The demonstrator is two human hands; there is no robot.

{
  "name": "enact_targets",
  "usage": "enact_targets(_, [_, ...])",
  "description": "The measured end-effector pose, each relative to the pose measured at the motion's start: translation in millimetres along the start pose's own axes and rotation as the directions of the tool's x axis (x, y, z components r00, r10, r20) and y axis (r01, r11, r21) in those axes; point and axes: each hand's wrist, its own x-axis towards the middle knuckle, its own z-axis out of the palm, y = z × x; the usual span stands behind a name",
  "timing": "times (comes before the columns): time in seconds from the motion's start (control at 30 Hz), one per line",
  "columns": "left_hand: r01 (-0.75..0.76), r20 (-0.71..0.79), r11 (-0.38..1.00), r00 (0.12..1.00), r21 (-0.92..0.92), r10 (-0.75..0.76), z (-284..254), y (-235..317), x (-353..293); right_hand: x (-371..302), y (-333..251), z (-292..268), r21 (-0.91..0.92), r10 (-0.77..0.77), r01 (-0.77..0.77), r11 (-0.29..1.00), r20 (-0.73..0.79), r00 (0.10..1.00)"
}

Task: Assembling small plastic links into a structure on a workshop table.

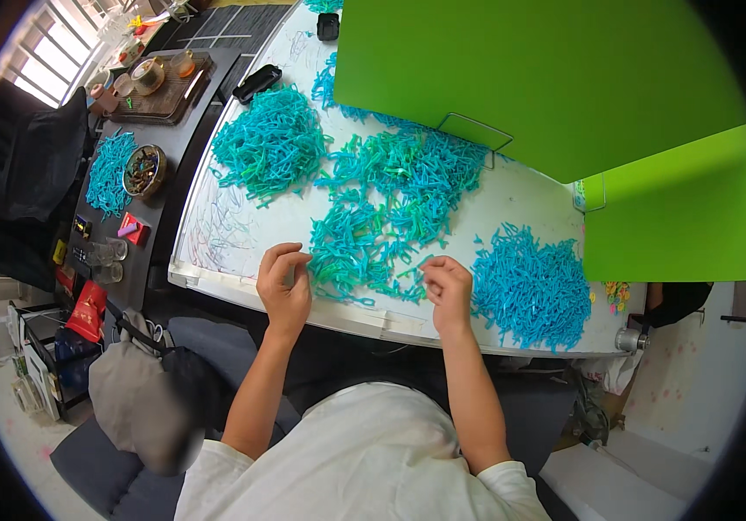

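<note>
Left hand (283, 282) curled, fingers pinched at near edge of middle strip pile (371, 239); grip contents unclear. Right hand (447, 291) pinching blue-green strips there, on white surface (234, 217).

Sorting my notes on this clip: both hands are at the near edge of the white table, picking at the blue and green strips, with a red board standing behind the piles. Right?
Not quite: the board standing behind the piles is bright green, not red. The head view shows it. The rest holds: left hand and right hand at the white table's near edge, at the blue and green strips.

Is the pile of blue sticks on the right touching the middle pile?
Apart. The head view shows bare white table between the right blue pile and the middle pile.
</note>
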Motion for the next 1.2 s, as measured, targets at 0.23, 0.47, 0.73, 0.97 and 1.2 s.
enact_targets(0.23, [0.01, 0.004, 1.0, 1.0, -0.009, -0.01, 1.6, -3.3, -1.1, -2.6, -10.0, 13.4, -0.489, -0.228, 0.166, 0.856, -0.068, 0.971])
enact_targets(0.47, [-0.001, 0.0, 1.0, 1.0, -0.007, 0.001, 0.8, -3.6, -1.4, -10.6, -0.8, 31.1, -0.875, -0.341, 0.202, 0.441, 0.045, 0.939])
enact_targets(0.73, [0.0, -0.004, 1.0, 1.0, -0.019, 0.0, 1.0, -4.3, -1.1, -3.2, -6.1, 23.9, -0.776, -0.278, 0.218, 0.593, 0.057, 0.959])
enact_targets(0.97, [-0.001, -0.004, 1.0, 1.0, -0.018, 0.001, -1.5, 0.1, -0.2, 14.2, -4.6, -40.7, 0.475, 0.229, -0.37, 0.798, 0.329, 0.916])
enact_targets(1.2, [0.008, 0.006, 1.0, 1.0, -0.009, -0.008, 1.0, -3.4, -0.9, -3.9, -19.0, -24.1, 0.635, 0.376, -0.449, 0.628, 0.258, 0.89])
